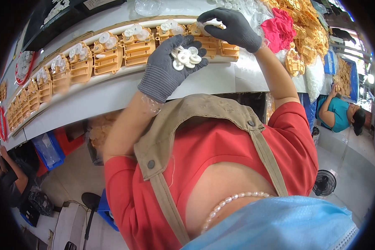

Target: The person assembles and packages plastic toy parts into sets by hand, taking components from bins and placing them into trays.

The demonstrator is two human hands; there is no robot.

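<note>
My left hand (159, 71), in a dark grey knit glove, is palm up and cupped around several small white plastic gear wheels (186, 57). It hangs just in front of a row of orange plastic housings (140, 52). To the right my right hand (238, 33), gloved the same way, reaches over a housing at the row's right end. Its thumb and fingers close on a white round piece (213, 24) at the top of that housing; the fingers partly cover it. Housings to the left carry white and clear gears (108, 40) on their upper ends.
The housings stand along a pale rail (54, 93) on a white bench (212, 81). A pink cloth (278, 29) and a heap of orange housings (308, 25) lie at the right. A black tray (54, 25) is at the far left. Other people sit at both sides.
</note>
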